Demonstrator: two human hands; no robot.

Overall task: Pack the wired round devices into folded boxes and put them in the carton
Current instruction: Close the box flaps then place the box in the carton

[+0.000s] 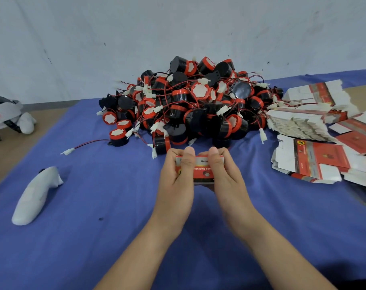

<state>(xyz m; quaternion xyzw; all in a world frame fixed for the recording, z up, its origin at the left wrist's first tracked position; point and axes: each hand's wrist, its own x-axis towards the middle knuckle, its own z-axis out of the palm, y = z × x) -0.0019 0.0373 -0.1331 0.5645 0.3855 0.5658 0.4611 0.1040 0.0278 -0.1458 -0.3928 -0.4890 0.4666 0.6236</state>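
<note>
Cloth [94,227] in blue covers most of the worktop [21,139], whose bare brown surface shows along the left edge of the frame. The widest free stretch of cloth lies across the lower half, around and between the two forearms. A white controller [34,197] lies at lower left, well apart from the hands. A pile of wired round devices [190,105], black with red rings, fills the centre against the wall [115,38]; its near edge sits just beyond the fingertips. Flat box blanks [316,130] are stacked and fanned at the right, touching the pile's right side.

The left hand [175,181] and right hand [226,176] hold a small red box [202,170] just above the cloth at centre frame. Each grip is closed round one end, thumbs pressed on the top face, fingers curled behind.

The thumbs cover part of the box's print, and the palms hide both its ends, so what is inside cannot be told. The blanks run off the right edge, and a white headset [6,116] is cut by the left edge.
</note>
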